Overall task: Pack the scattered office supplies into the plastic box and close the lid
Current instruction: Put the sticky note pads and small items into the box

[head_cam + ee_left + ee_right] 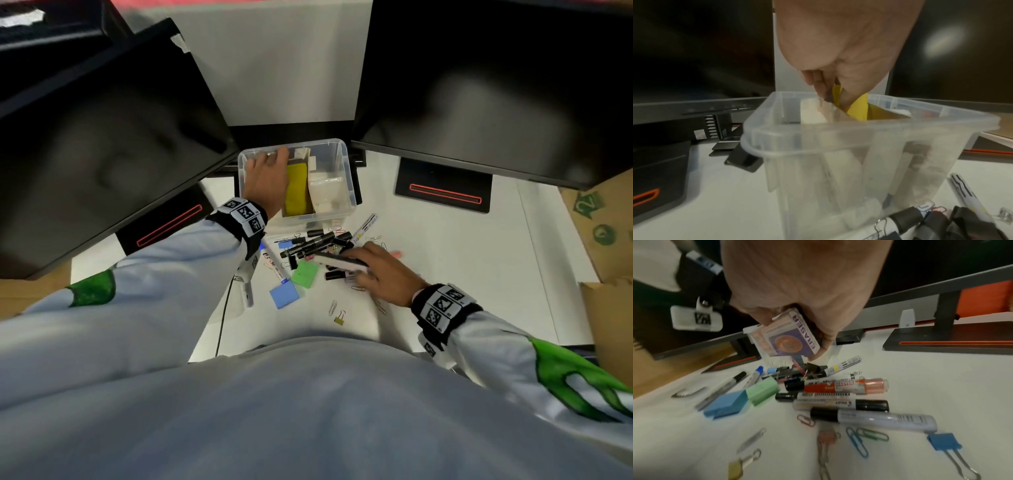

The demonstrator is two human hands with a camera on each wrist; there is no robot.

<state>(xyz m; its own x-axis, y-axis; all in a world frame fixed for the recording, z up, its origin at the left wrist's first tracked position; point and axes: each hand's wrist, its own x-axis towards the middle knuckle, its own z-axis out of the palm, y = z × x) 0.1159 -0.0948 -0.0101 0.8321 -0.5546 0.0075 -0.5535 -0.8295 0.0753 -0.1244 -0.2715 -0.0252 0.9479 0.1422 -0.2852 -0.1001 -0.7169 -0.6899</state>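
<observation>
The clear plastic box [346, 171] stands open at the back of the white desk, between two monitors. My left hand [274, 164] is down inside its left half. In the left wrist view the left hand [830, 91] pinches a yellow pad [860, 108] between fingers and thumb; white packets stand beside the pad. My right hand [359, 263] hovers just above the pile of markers [315, 245] and grips a packaged eraser [791, 335], labelled ERASER. A green pad [304, 274] and a blue pad [283, 295] lie in front of the box.
Paper clips and binder clips, among them a yellow binder clip [339, 319], are strewn across the desk near me. Two dark monitors [102, 137] overhang the desk on both sides of the box. Cardboard [603, 240] borders the right edge.
</observation>
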